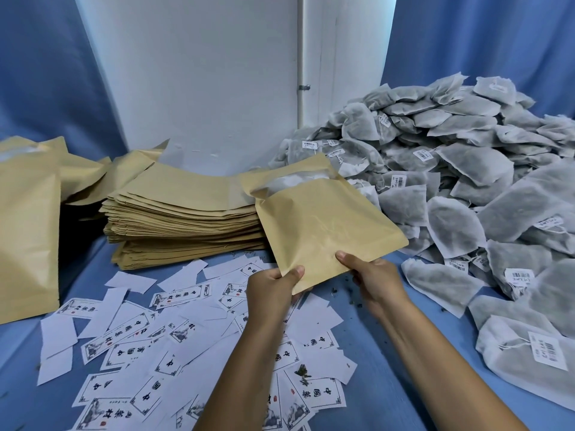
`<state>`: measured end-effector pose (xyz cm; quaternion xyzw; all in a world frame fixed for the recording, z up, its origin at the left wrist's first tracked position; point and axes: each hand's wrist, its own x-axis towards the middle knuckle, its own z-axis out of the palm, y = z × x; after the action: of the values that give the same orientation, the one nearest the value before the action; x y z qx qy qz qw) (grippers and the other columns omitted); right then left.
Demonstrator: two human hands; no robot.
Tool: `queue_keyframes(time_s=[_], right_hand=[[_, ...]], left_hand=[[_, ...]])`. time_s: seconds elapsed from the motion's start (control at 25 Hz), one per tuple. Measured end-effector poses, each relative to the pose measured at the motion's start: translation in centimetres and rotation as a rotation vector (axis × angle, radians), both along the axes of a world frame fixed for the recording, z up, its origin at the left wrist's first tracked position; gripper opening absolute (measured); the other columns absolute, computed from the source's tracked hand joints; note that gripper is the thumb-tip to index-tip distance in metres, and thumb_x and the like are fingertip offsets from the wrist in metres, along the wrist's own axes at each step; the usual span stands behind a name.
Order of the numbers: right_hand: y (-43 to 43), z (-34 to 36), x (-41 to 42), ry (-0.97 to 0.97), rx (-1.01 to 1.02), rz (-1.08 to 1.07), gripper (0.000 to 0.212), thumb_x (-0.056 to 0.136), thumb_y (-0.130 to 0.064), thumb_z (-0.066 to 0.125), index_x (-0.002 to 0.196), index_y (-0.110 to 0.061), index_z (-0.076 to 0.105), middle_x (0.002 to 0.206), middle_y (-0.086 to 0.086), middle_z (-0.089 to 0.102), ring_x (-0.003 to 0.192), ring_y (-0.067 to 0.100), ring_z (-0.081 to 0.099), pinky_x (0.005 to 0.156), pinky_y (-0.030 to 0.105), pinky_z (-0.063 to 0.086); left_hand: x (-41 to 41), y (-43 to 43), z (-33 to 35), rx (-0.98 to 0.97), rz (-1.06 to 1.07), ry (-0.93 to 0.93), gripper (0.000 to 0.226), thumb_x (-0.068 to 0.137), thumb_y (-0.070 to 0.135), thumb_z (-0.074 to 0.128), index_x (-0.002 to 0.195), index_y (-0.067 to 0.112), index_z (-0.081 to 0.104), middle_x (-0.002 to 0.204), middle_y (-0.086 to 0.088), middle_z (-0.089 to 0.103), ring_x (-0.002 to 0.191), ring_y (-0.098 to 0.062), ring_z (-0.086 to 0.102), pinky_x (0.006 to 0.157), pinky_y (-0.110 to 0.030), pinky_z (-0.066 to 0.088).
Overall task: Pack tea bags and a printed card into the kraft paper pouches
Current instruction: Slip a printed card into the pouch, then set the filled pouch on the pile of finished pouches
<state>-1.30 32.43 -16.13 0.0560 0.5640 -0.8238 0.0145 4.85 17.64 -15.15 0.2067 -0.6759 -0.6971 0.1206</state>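
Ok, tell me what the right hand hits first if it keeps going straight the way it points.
Probably the stack of flat pouches, past the held pouch the right hand grips; depth is unclear.

Kraft pouch held up above scattered cards, beside heaps of pouches and tea bags.

A flat, square, tan kraft paper pouch [326, 225] is tilted, its open mouth pointing away and showing white inside, its near bottom edge pinched at two corners. Behind it to the left lies a tall stack of flat tan kraft pouches [183, 219], and a larger tan pouch [28, 231] stands at the far left. White rectangular printed cards [174, 337] with black characters lie scattered, many blank side up. Grey-white mesh tea bags [466, 181] with barcode tags form a big heap at right.
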Motion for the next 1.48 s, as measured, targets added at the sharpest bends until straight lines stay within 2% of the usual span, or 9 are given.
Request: queue_keyframes(time_s=[0.12,0.32,0.52,0.64,0.72,0.88,1.04,1.24,1.48], right_hand=[[0.2,-0.1,-0.3,0.001,-0.034,0.021,0.012,0.076,0.001,0.072,0.08,-0.007,0.064,0.065,-0.006,0.071,0.05,0.002,0.062,0.042,0.011,0.041],[1.9,0.2,-1.2,-0.018,-0.111,-0.125,0.012,0.077,-0.002,0.073,0.078,-0.01,0.063,0.069,-0.005,0.071,0.054,0.006,0.063,0.047,0.014,0.044],[3.7,0.4,-2.5,-0.077,-0.076,-0.1,0.015,0.08,-0.005,0.071,0.078,-0.014,0.059,0.063,-0.005,0.063,0.045,0.003,0.052,0.043,0.014,0.04],[4.7,0.0,-3.2,-0.075,-0.107,-0.205,0.017,0.081,-0.006,0.071,0.077,-0.013,0.056,0.067,-0.002,0.054,0.048,0.005,0.042,0.049,0.016,0.038],[4.8,-0.2,-3.5,-0.064,-0.118,-0.198,0.013,0.083,-0.006,0.069,0.077,-0.011,0.058,0.067,-0.002,0.053,0.048,0.007,0.038,0.045,0.016,0.036],[5.0,-0.4,-3.5,-0.02,-0.157,-0.067,0.021,0.093,-0.015,0.056,0.073,-0.012,0.052,0.055,-0.002,0.04,0.041,0.008,0.031,0.037,0.019,0.026],[3.8,-0.1,-2.0,0.118,0.364,-0.083,0.022,0.095,-0.003,0.043,0.073,-0.007,0.044,0.055,0.002,0.029,0.035,0.008,0.026,0.037,0.019,0.023],[-0.6,3.3,0.7,0.243,0.318,-0.111,0.021,0.097,-0.005,0.041,0.083,-0.002,0.057,0.052,0.002,0.032,0.043,0.013,0.029,0.038,0.018,0.024],[-12.6,6.3,4.9,0.246,0.161,0.055,0.024,0.099,-0.003,0.04,0.085,-0.013,0.057,0.058,0.003,0.034,0.032,0.005,0.03,0.034,0.013,0.024]], left_hand=[[0.0,0.4,0.1,0.02,-0.011,-0.011,0.015,0.084,0.013,0.071,0.069,0.009,0.071,0.069,-0.009,0.07,0.06,-0.021,0.06,0.063,-0.025,0.05],[0.0,0.0,-0.1,0.068,-0.009,0.012,0.011,0.084,0.013,0.07,0.078,0.005,0.073,0.066,-0.004,0.069,0.048,-0.007,0.059,0.046,-0.013,0.044],[-0.2,0.5,-0.1,0.085,-0.033,0.016,0.012,0.085,0.012,0.07,0.08,0.0,0.072,0.086,-0.02,0.072,0.072,-0.024,0.064,0.077,-0.036,0.055],[-0.3,0.0,-0.3,0.092,-0.026,0.027,0.013,0.085,0.012,0.069,0.08,0.001,0.071,0.069,-0.009,0.071,0.053,-0.01,0.063,0.05,-0.018,0.048],[-0.3,-0.2,-0.3,0.12,-0.026,0.032,0.009,0.086,0.009,0.068,0.08,0.002,0.071,0.069,-0.008,0.07,0.047,-0.006,0.062,0.044,-0.012,0.043],[-1.1,-0.3,-0.4,0.219,-0.03,0.038,0.005,0.09,0.005,0.058,0.09,0.001,0.061,0.057,-0.006,0.063,0.049,-0.014,0.064,0.043,-0.018,0.046],[-0.7,-1.5,0.8,0.223,-0.116,0.078,0.026,0.095,-0.003,0.036,0.115,0.007,0.048,0.05,-0.005,0.058,0.052,-0.02,0.067,0.041,-0.022,0.046],[1.9,-6.9,5.1,0.097,-0.185,0.243,0.031,0.097,-0.001,0.039,0.124,0.01,0.05,0.055,0.0,0.064,0.052,-0.019,0.067,0.049,-0.023,0.052],[8.3,-17.1,6.3,0.128,0.024,0.282,0.03,0.097,-0.004,0.041,0.124,0.004,0.05,0.064,-0.008,0.059,0.044,-0.017,0.062,0.05,-0.025,0.054]])
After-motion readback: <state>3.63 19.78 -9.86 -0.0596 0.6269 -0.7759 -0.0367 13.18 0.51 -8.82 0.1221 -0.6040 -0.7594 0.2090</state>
